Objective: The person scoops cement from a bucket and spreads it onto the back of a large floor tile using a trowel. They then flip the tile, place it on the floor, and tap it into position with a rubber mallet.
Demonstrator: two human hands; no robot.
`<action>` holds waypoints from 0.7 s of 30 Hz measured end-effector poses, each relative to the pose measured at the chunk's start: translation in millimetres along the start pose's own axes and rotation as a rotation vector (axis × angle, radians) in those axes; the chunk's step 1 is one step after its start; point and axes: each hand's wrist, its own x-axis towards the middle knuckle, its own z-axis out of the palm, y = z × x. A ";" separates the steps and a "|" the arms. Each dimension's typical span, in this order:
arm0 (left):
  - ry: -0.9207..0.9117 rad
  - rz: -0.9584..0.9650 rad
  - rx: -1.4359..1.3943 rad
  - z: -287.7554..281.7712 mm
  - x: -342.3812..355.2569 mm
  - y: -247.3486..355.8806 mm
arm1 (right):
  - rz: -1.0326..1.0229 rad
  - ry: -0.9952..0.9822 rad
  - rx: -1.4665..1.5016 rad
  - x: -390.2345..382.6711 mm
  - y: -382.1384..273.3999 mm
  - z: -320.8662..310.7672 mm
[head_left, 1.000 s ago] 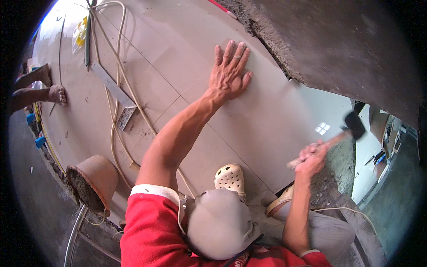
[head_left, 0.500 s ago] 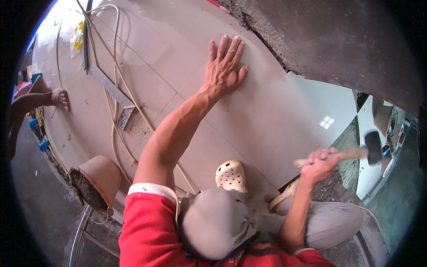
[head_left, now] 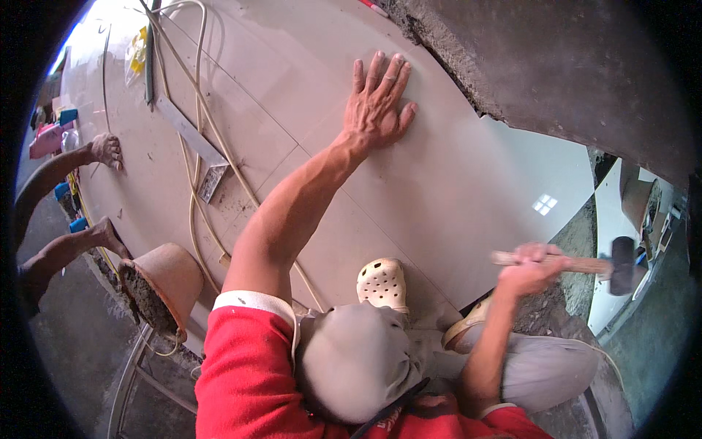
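Observation:
My left hand point(head_left: 378, 111) lies flat with fingers spread on a large glossy beige floor tile point(head_left: 431, 197), near its far edge. In my right hand point(head_left: 534, 268), on the right side, is a mallet with a pale wooden handle and a black head point(head_left: 622, 265). The fingers wrap the handle, and the head points right, raised beside the tile's right end. Under it shows a strip of rough grey mortar point(head_left: 574, 245). White light reflections shine on the tile's right corner.
A tilted bucket of mortar point(head_left: 172, 274) stands at left beside another person's bare foot point(head_left: 110, 238); a second foot point(head_left: 107, 150) rests farther up. A trowel point(head_left: 191, 132) and looped cream cable point(head_left: 212, 124) lie on the tiles. A dark slab point(head_left: 548, 66) borders the far right.
The mallet head has dropped slightly and shifted right with my right hand. My left hand stays flat on the tile. Another person's second foot has come into view beside the bucket.

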 end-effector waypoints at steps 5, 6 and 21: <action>-0.008 -0.001 -0.004 -7.2 4.2 1.6 | 0.528 -0.258 -0.325 -44.6 38.1 3.3; -0.077 -0.030 0.040 -8.3 2.0 3.4 | 0.365 -0.418 -0.354 -40.1 33.4 0.2; -0.010 0.002 -0.005 -3.1 -2.2 2.2 | 0.269 -0.247 -0.153 -39.2 51.3 3.4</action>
